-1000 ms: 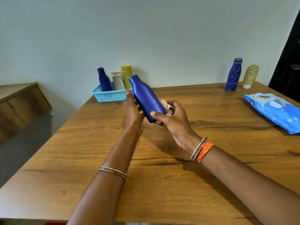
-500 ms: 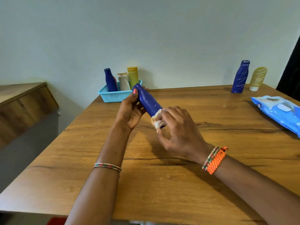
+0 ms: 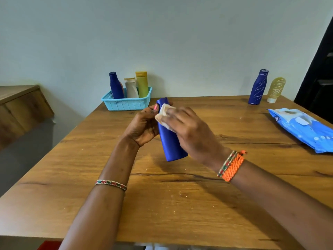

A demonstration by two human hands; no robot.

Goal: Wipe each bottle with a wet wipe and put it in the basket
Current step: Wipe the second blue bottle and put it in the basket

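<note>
Wooden table (image 3: 198, 204) below; left hand (image 3: 142, 126) gripping blue bottle (image 3: 170, 141), right hand (image 3: 189, 129) fingers pressing wet wipe (image 3: 164, 114). Rotate bottle, wipe full length.

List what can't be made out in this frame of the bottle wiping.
- Head view: the blue bottle's upper part is covered by the wet wipe and right hand.
- Right hand's fingers are motion-blurred, so their grip on the wipe is unclear.
- Wipes pack is cut off by the right edge.
- Basket walls hide its bottles' bases.
</note>
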